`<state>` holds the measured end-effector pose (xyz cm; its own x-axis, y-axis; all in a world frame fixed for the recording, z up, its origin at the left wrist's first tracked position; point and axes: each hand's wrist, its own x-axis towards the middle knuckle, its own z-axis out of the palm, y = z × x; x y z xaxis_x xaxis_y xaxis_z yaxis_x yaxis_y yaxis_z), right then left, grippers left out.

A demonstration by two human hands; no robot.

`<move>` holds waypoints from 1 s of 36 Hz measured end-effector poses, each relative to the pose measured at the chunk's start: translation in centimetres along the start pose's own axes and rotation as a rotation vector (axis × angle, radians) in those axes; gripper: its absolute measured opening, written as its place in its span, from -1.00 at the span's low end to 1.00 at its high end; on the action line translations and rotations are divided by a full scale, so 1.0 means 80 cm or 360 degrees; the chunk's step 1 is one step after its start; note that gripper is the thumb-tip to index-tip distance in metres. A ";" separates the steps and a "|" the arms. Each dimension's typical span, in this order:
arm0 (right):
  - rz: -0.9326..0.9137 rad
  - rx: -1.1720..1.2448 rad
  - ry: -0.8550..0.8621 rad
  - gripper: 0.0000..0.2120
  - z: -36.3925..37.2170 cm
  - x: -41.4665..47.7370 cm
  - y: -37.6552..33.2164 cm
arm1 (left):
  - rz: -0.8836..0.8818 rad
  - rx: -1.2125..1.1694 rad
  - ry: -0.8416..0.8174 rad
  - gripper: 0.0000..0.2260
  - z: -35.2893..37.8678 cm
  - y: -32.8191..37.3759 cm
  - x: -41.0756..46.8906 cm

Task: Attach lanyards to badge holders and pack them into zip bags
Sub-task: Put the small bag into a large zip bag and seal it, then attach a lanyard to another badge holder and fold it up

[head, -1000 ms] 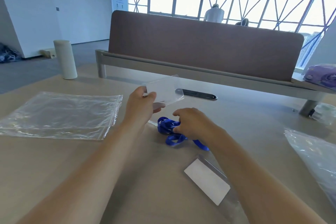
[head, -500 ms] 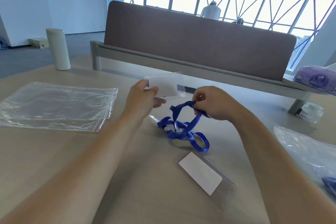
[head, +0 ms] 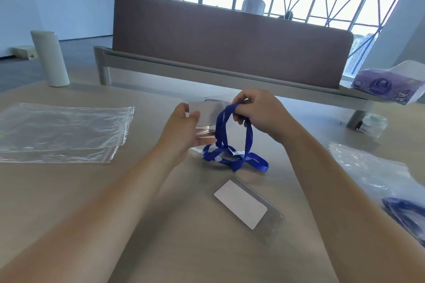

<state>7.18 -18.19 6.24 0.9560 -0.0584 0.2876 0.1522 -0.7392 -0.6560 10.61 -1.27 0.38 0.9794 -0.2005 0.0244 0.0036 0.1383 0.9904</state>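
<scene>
The left grip [head: 184, 131] pinches a clear badge holder's [head: 207, 111] left edge, while the right grip [head: 259, 112] pinches the blue lanyard's [head: 230, 151] loop just beside it, above open surface [head: 138, 190].

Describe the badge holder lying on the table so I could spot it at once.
Start at the wide pale table and find the tangled blue lanyard near its middle. Just nearer the person lies a clear badge holder, flat and slanted, with a white card inside. Unlike the other holder, held up in the left hand, nothing touches this one.
</scene>
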 end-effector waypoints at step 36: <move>0.0331 0.0517 -0.0578 -0.71 0.004 0.006 0.047 | 0.0370 -0.0373 0.0158 -0.76 -0.010 0.031 0.007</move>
<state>8.30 -20.77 3.65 0.9908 0.0972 -0.0940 -0.0349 -0.4874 -0.8725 11.30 -0.23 2.71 0.9743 -0.0433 0.2212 -0.1873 0.3907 0.9013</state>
